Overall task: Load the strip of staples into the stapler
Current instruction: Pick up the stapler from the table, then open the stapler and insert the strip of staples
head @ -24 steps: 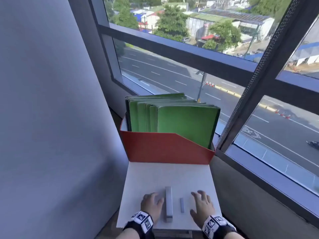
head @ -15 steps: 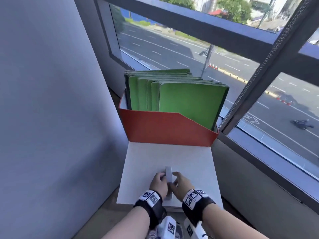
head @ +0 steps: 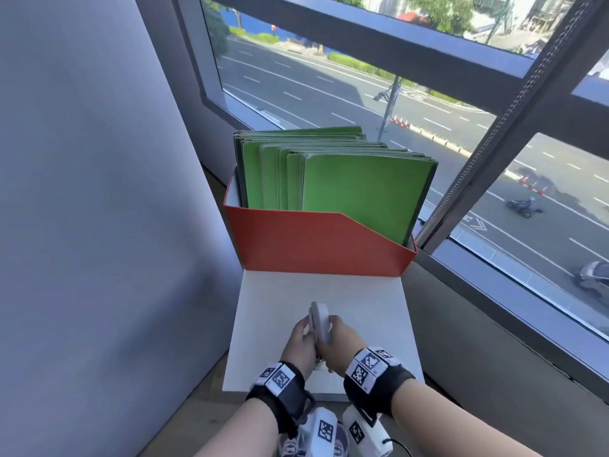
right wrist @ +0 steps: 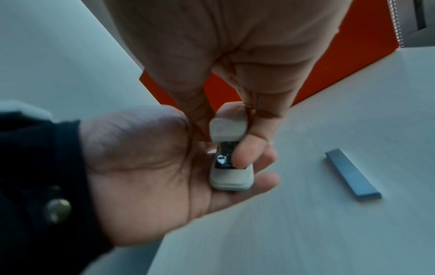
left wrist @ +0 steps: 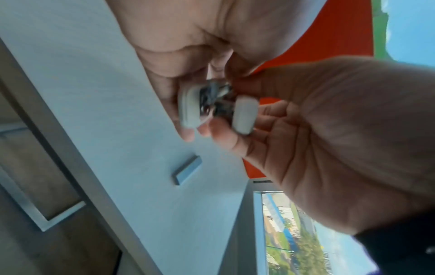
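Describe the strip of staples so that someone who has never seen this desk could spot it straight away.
Find the small white table under the window, with the orange file box of green folders at its far end. The strip of staples lies flat on the bare tabletop, to the right of the hands holding the white stapler. It is the only loose item there: a thin, flat, grey metal bar.
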